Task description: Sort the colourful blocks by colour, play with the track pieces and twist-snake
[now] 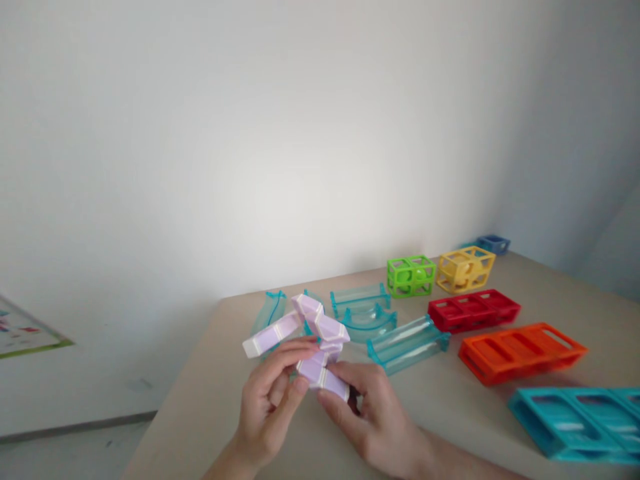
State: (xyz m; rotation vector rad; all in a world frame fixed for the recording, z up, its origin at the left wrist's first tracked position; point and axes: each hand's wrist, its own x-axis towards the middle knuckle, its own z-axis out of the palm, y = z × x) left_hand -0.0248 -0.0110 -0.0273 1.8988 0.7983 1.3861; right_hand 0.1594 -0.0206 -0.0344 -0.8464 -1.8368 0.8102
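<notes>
A lilac and white twisty snake puzzle (pixel 326 329) is held above the near part of the table, bent into an angular shape with one straight arm pointing left. My left hand (pixel 269 399) pinches its lower middle between thumb and fingers. The lower right end sits in the grip of my right hand (pixel 376 415), thumb below and fingers partly hidden behind. Just beyond the puzzle lie clear teal track pieces, among them a straight trough (pixel 409 345) and a curved one (pixel 367 321).
On the table (pixel 185 407), block frames stand along the right: green (pixel 411 276), yellow (pixel 466 269), red (pixel 474 311), orange (pixel 523 352) and teal (pixel 575 423). A blue piece (pixel 494 244) is at the far corner. A white wall (pixel 250 147) rises behind the table.
</notes>
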